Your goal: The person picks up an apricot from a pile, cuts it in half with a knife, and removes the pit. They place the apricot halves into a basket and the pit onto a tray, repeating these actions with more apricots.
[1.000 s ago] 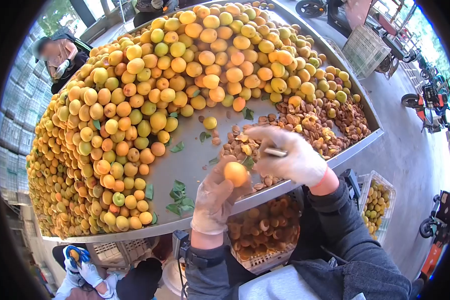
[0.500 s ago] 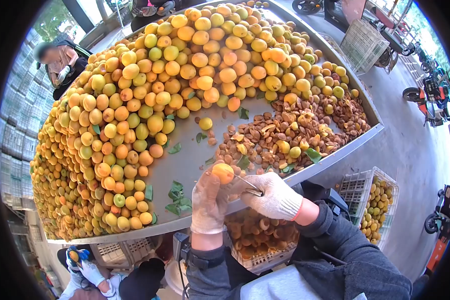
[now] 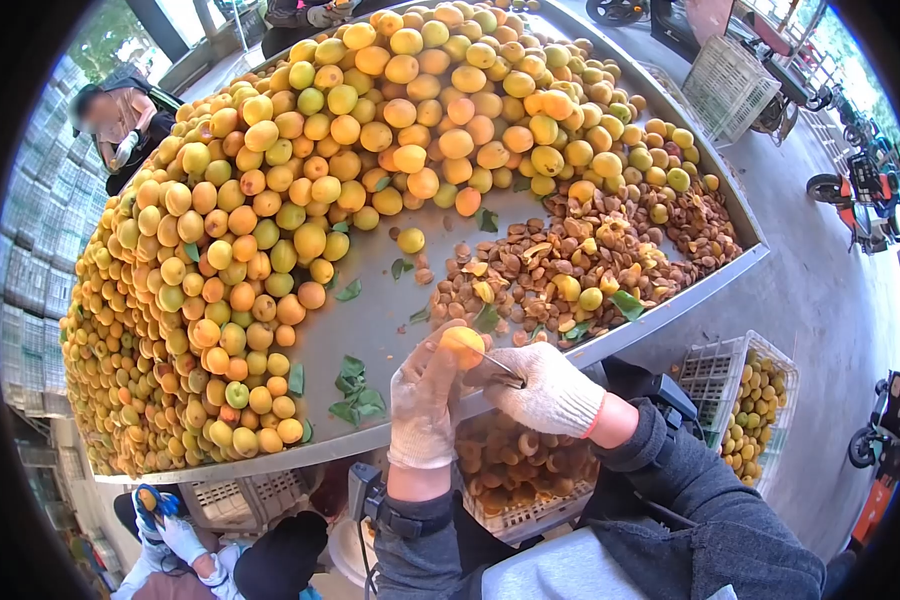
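1. Metal table (image 3: 370, 300) was covered largely by a fruit heap (image 3: 300, 190).
2. Near its front edge, a single fruit (image 3: 462, 346) was grasped by the gloved left hand (image 3: 425, 400).
3. Since a second earlier, a thin tool (image 3: 502, 367), clenched in the right hand (image 3: 545, 388), had been brought to it; work was apparently under way.

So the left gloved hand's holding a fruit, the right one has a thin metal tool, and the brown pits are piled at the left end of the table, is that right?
Not quite: the brown pits are piled toward the right end of the table, as the head view shows. The left hand does hold a fruit, and the right hand a thin metal tool.
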